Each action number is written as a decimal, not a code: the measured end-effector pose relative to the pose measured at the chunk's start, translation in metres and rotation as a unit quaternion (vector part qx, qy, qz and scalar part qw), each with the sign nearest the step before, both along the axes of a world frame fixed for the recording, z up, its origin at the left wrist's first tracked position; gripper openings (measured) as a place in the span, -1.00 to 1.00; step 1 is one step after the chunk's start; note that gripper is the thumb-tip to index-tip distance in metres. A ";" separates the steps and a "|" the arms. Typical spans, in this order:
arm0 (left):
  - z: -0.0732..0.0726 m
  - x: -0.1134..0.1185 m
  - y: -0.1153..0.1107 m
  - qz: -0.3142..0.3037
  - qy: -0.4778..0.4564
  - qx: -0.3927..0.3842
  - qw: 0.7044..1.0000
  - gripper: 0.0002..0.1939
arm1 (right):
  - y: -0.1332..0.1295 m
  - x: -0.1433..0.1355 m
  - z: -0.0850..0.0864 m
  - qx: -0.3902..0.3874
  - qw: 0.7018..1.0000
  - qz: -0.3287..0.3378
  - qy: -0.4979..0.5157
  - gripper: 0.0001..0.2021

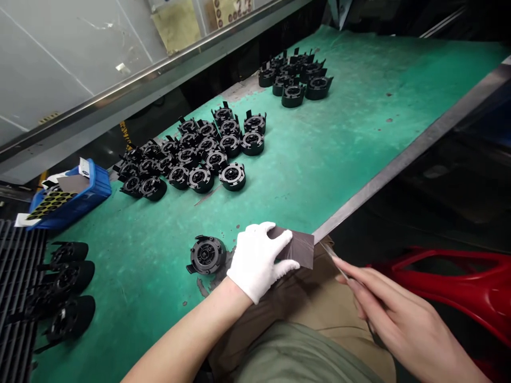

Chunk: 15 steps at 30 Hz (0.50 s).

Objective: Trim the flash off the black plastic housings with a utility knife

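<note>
My left hand [259, 260], in a white glove, grips a flat grey-brown rectangular sheet [301, 250] between thumb and fingers at the table's front edge. Pale fine lines run across the sheet; its material is unclear. My bare right hand [393, 306] is closed round a slim pointed metal tool [339, 270], which looks like tweezers. Its tip is close to the sheet's right edge; whether they touch I cannot tell. Just left of the gloved hand, a single round black plastic part [206, 255] with side tabs lies on the green mat [155, 255].
Several similar black parts [199, 178] stand grouped mid-table, with another cluster [295, 80] farther back and a few [72, 316] at the left. A blue bin [98, 181] holds sheets with round yellow-black stickers [51, 205]. Metal edging [383, 170] borders the table; a red plastic seat [459, 287] is at right.
</note>
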<state>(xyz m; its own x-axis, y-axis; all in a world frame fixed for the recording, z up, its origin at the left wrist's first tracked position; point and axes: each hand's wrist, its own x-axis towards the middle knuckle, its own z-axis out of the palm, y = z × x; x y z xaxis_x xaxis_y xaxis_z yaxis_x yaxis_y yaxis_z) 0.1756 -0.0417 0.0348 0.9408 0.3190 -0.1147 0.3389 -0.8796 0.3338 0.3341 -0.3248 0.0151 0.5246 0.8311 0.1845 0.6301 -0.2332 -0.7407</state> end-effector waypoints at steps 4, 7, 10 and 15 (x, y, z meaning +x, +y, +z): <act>0.003 0.001 0.000 0.002 0.006 0.003 1.000 -0.27 | 0.023 0.010 -0.015 -0.010 0.999 0.051 -0.002 -0.48; 0.002 0.001 0.000 -0.001 0.006 -0.001 1.000 -0.26 | 0.006 0.013 -0.027 -0.019 0.998 0.058 -0.008 -0.45; 0.000 0.001 0.001 0.002 0.003 -0.004 1.000 -0.26 | -0.026 0.012 -0.025 -0.022 0.999 0.028 -0.020 -0.50; -0.004 0.001 0.001 0.008 -0.004 -0.008 1.000 -0.24 | -0.013 0.013 -0.013 -0.027 0.995 -0.063 -0.068 -0.47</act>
<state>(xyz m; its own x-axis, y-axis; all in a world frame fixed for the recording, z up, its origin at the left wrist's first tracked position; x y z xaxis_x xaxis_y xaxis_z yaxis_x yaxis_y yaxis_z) 0.1763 -0.0407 0.0312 0.9367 0.3314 -0.1130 0.3497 -0.8688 0.3507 0.3468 -0.3382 0.0022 0.5986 0.7709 0.2176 0.6866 -0.3539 -0.6351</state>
